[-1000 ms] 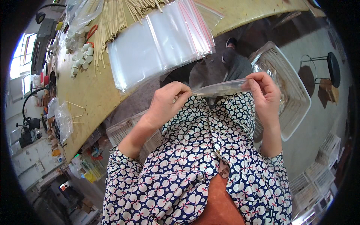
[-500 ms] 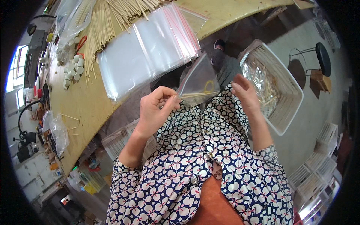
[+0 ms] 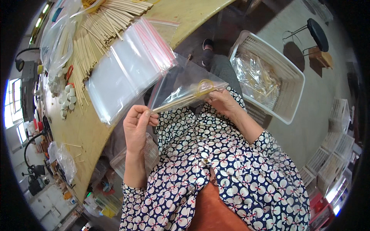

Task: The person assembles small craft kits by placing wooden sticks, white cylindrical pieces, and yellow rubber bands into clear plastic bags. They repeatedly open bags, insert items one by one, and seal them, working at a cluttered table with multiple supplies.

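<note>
Between my hands, above my lap, stretches a clear zip bag [image 3: 179,82] with a reddish strip along its left edge. Thin wooden sticks [image 3: 175,103] and a yellow loop [image 3: 204,87], which looks like a cord or rubber band, lie inside it. My left hand [image 3: 138,122] pinches the bag's lower left corner at the ends of the sticks. My right hand [image 3: 223,102] grips the lower right part, near the yellow loop; some of its fingers are hidden behind the plastic. Left of the bag, a stack of flat clear zip bags [image 3: 127,67] overhangs the table edge.
The yellowish table [image 3: 83,154] curves along my left. On it lie many wooden sticks [image 3: 110,25], small white cylinders [image 3: 68,100] and crumpled plastic [image 3: 61,163]. A white basket [image 3: 295,98] with filled bags [image 3: 256,75] stands on the floor at right, beyond it a black stool [image 3: 318,34].
My right hand has come in from the right and taken hold of the bag. The bag is now spread out between both hands, and my left hand has shifted left and lower.
</note>
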Demonstrator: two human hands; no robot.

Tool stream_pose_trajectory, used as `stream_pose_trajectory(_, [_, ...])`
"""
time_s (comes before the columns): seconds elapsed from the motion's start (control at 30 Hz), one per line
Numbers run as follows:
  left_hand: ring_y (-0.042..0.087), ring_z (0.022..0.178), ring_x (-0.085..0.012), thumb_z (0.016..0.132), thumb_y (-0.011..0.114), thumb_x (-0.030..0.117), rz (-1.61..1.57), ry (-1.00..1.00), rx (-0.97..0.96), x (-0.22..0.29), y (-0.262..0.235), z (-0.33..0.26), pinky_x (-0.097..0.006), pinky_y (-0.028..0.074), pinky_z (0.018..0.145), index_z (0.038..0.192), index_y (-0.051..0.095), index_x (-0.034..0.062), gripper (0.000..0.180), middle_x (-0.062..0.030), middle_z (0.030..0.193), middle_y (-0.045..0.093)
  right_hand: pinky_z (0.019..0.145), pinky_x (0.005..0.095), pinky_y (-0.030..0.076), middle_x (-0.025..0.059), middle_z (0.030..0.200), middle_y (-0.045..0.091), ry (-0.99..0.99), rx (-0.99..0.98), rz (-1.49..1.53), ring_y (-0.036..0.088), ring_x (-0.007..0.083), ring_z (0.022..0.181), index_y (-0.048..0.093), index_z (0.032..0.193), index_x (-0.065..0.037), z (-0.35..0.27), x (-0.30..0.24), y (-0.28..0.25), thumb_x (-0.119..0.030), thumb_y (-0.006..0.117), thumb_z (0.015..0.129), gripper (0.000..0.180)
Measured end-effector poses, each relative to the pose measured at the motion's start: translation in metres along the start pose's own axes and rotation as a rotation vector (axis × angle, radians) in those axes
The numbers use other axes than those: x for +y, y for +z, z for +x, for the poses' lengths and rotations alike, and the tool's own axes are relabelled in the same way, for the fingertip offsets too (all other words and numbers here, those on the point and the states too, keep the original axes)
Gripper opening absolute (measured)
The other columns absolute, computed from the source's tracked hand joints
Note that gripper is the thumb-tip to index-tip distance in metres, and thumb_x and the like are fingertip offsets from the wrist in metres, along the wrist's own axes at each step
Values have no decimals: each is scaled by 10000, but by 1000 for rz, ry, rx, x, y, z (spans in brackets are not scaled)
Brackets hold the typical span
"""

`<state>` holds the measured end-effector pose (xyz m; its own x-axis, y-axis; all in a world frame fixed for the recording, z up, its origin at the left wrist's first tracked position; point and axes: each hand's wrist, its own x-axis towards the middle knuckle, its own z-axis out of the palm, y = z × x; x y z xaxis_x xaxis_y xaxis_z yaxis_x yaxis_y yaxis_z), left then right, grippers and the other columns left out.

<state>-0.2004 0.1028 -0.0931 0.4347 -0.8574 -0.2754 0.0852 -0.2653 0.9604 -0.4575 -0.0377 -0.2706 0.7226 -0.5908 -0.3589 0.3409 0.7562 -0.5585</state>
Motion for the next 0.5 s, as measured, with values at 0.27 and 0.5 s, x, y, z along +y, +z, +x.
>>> stream_pose_trajectory(0.27, [549, 750, -39, 1000, 664, 58, 419, 173, 115, -19, 0, 6, -200, 454, 685, 963, 666, 17, 56, 26, 847, 622, 1025, 368, 475, 78, 1203, 708, -162, 74, -148, 639, 182, 1121, 679, 1260, -14, -17, -26, 18, -222, 764, 929, 400])
stream_pose_trajectory(0.5, [556, 757, -49, 989, 664, 54, 454, 240, 109, -18, 4, 7, -208, 455, 679, 927, 662, 14, 75, 13, 857, 624, 866, 299, 538, 50, 1065, 736, -268, 184, -157, 672, 138, 942, 710, 1144, -30, -16, -34, 20, -176, 724, 966, 231])
